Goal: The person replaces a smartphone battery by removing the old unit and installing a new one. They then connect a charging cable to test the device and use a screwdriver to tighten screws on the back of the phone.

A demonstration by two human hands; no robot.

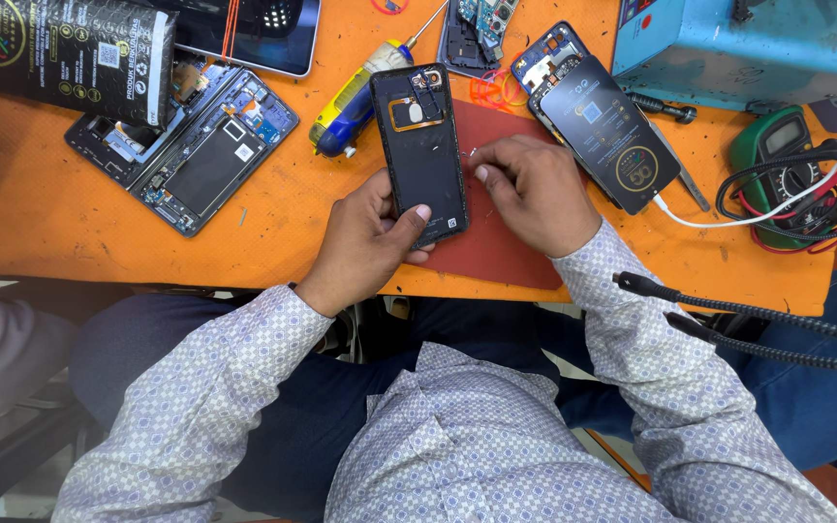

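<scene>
At frame centre, the left hand [372, 242] grips the black phone back cover's [420, 145] lower edge, thumb on top. The right hand [530, 194], fingers curled and pinched, rests on the red mat [496, 247] just beside it, near the orange counter's [41, 213] front edge.

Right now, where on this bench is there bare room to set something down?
Bare orange table runs along the near left edge, below the opened phone frame. A smaller patch lies near the right edge, below the white cable. The far side is crowded: screwdriver, black phone, multimeter. Both hands fill the red mat.
</scene>
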